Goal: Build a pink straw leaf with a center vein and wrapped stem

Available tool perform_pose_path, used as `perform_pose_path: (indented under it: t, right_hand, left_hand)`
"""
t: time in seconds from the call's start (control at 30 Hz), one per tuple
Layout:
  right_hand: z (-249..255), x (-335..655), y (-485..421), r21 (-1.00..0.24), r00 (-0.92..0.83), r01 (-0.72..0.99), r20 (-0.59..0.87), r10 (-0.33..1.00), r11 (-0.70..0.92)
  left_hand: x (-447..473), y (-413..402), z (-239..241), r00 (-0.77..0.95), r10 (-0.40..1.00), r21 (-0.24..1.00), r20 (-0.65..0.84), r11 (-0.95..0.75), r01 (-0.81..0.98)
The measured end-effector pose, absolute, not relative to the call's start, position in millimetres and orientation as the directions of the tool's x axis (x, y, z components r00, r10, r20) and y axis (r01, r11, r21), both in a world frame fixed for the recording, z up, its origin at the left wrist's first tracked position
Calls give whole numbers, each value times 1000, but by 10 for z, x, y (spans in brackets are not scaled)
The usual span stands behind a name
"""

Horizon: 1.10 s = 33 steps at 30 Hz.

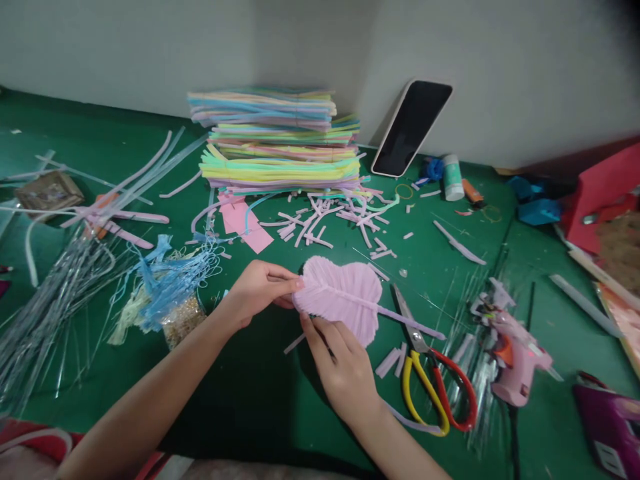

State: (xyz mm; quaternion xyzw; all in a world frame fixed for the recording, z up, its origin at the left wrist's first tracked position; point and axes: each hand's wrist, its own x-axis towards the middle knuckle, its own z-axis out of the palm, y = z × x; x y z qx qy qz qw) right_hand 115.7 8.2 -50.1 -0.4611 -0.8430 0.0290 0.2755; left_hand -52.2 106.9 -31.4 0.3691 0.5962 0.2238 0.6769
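A pink leaf-shaped piece made of fuzzy pipe cleaners (345, 293) lies on the green table (260, 393), its stem pointing right. My left hand (260, 290) pinches the piece's left edge with fingers closed on it. My right hand (343, 367) grips its lower left edge from below, fingers pressed to the fuzz. Both hands hold the same piece just above the table.
A tall stack of pastel pipe cleaners (280, 140) stands behind, with cut pink scraps (325, 223) in front. Scissors with yellow and red handles (433, 383) and a pink glue gun (515, 363) lie to the right. A phone (411, 128) leans on the wall. Blue tassels (165, 280) and clear strands lie left.
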Motion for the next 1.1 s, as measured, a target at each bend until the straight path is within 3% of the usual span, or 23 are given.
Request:
perform_pose_path:
  t: [0.43,0.9,1.1]
  right_hand:
    - [-506,1214,114,-308,-371,788,453,811,533]
    - [-505,1256,108,-451,-154,817,430,890,359]
    - [-360,1292,55,-555,-213,736,352,911,387]
  left_hand:
    - [-527,1090,-325,217,725,752,-654,653,88]
    - [-472,1047,-287,241,716,750,-656,653,102]
    - [-536,1061,-255,332,756,814,-564,576,70]
